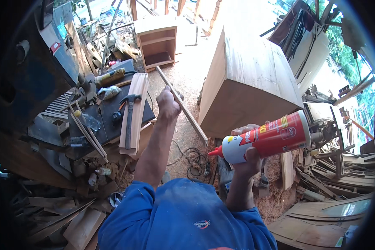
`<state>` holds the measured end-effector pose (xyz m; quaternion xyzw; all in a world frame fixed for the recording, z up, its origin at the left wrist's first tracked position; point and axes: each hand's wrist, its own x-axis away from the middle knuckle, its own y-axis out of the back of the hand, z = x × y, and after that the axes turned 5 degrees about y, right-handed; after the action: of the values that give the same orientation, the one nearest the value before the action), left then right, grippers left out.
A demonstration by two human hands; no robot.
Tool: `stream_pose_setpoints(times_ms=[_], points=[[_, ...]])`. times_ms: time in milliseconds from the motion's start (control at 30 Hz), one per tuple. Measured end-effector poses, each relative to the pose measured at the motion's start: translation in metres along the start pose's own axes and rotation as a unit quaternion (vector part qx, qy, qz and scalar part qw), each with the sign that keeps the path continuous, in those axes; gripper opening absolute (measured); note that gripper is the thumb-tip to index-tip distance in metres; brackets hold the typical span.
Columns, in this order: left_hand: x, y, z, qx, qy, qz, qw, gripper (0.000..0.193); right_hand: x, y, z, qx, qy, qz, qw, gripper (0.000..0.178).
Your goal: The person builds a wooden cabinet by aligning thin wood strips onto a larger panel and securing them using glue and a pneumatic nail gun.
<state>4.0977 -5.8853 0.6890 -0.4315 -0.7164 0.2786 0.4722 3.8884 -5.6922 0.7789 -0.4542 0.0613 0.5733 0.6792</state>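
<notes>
The left hand (168, 102) is closed in a fist around a thin wooden strip (182, 106), gripping it near its upper third so that the strip runs on a slant from up by the small open cabinet (156, 41) down toward the right, its lower end hanging over the sawdust-covered floor (187, 75). The right hand (248, 156) holds a red and white glue bottle (264, 137) lying almost sideways, fingers wrapped over the top of the white part and the thumb pressed underneath; the red nozzle points left, toward the lower end of the strip but apart from it. Both arms come up out of blue sleeves (183, 216) at the bottom of the view. To the left of the left forearm lies a moulded wooden board (134, 112) on a dark workbench (108, 112), with a hammer (129, 118) resting along it, its head at the far end. A yellow power tool (109, 77) sits farther back on the same bench. To the right stands a big unfinished wooden cabinet (248, 81), tipped on the floor. A black cord (193, 158) coils on the sawdust between the arms, and scrap offcuts (341, 171) are piled at the right.
</notes>
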Motion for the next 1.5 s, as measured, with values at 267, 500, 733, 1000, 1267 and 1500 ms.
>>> stream_pose_setpoints(times_ms=[267, 500, 733, 1000, 1267, 1500], points=[[0.041, -0.005, -0.105, -0.107, -0.051, 0.150, 0.982, 0.029, -0.012, 0.023, -0.030, -0.111, -0.260, -0.106, 0.953, 0.054], [0.195, 0.013, -0.198, -0.340, -0.357, 0.171, 0.853, 0.045, 0.003, -0.004, -0.133, -0.208, -0.463, -0.053, 0.860, 0.055], [0.319, 0.133, -0.299, -0.331, -0.587, 0.130, 0.728, 0.063, 0.060, -0.144, -0.252, -0.337, -0.705, 0.067, 0.620, 0.058], [0.373, 0.218, -0.307, -0.350, -0.662, -0.023, 0.663, 0.056, 0.114, -0.265, -0.395, -0.376, -0.765, -0.069, 0.519, 0.041], [0.389, 0.235, -0.322, -0.354, -0.639, -0.071, 0.679, 0.060, 0.111, -0.304, -0.500, -0.359, -0.716, -0.175, 0.573, 0.040], [0.333, 0.204, -0.325, -0.341, -0.625, -0.068, 0.699, 0.065, 0.118, -0.335, -0.509, -0.290, -0.740, -0.317, 0.518, 0.057]])
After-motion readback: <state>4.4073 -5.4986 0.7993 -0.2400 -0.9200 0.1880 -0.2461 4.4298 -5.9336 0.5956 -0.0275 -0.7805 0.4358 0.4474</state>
